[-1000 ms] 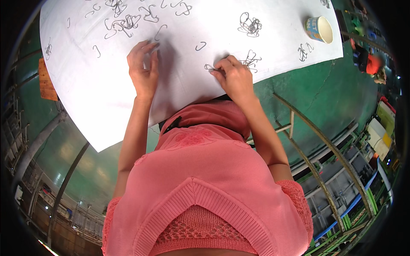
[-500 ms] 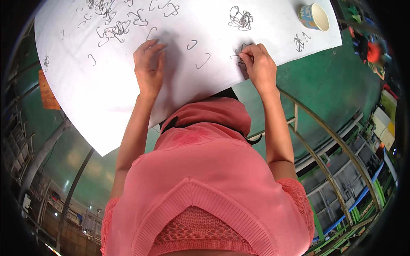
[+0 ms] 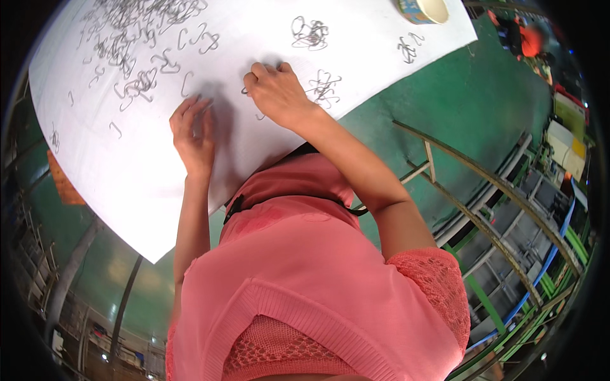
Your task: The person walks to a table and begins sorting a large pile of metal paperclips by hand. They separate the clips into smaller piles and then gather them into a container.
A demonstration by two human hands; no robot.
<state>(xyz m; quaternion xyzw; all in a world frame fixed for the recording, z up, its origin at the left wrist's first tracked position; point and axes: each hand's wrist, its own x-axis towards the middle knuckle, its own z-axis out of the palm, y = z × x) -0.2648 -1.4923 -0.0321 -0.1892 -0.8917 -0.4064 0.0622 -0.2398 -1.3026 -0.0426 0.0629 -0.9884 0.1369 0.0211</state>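
Observation:
My right hand (image 3: 276, 94) reaches in over the white sheet, palm down with its fingers curled. At its fingertips is a small bent wire hook (image 3: 244, 91), partly covered by the fingers. Another hook (image 3: 260, 117) peeks out below this hand, and a loose cluster of wire hooks (image 3: 325, 89) lies beside its wrist. My left hand (image 3: 192, 133) hovers low over the sheet, fingers bent and apart, with nothing visible in them. A single hook (image 3: 187, 84) rests just beyond its fingertips.
Many wire hooks (image 3: 121, 47) are spread at the far left. A tangled heap (image 3: 309, 33) sits farther off, and a smaller group (image 3: 406, 51) lies right of it. A paper cup (image 3: 434, 11) stands at the far right edge. Metal rails (image 3: 483, 178) run beside the table.
My right hand has left the small cluster, moving left to the single hook. The left hand stays near the same place, fingers still bent. The whole view has shifted.

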